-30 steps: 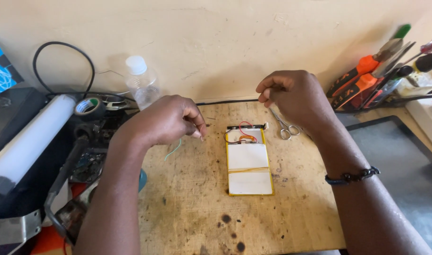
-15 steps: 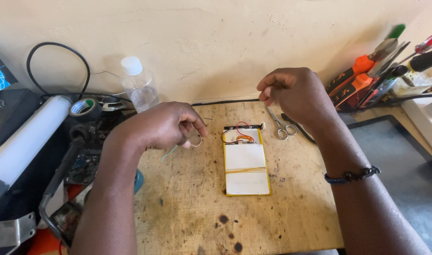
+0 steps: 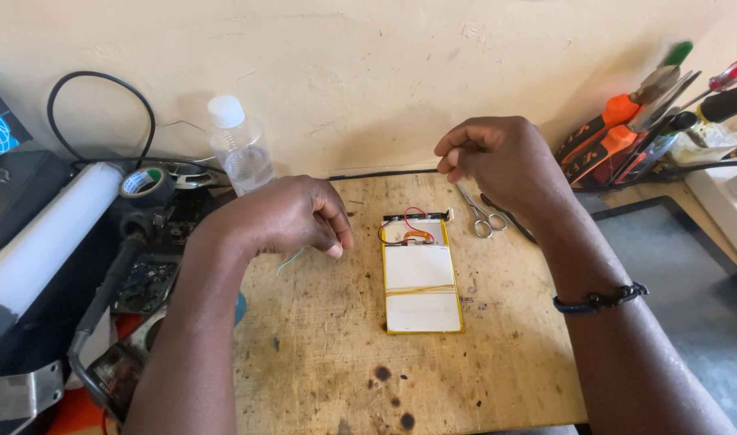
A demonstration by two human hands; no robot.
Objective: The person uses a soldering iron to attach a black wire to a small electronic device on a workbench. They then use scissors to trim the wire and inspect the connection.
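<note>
The wooden board (image 3: 320, 354) took up most of my view, scorched in spots near its front edge, with the plaster wall (image 3: 368, 72) behind it. To my left lay a white tube (image 3: 50, 234) over dark clutter, and a clear bottle (image 3: 238, 149) stood against the wall beside a roll of tape (image 3: 143, 181). At the far right a rack of tools (image 3: 642, 121) held orange-handled pliers and screwdrivers. In the middle of the board lay a flat battery pack (image 3: 421, 282), white with yellow edging, red and black leads curled at its top end. My left hand (image 3: 292, 217) hovered just left of the pack, curled nearly closed, thumb and forefinger pinched on a thin green wire (image 3: 288, 260) that trailed down beneath it. My right hand (image 3: 497, 161) was raised above the pack's far end, fingers bunched at the tips; I could not tell whether it gripped anything. Small scissors (image 3: 479, 216) lay on the board just below that hand, beside the pack's top right corner.
</note>
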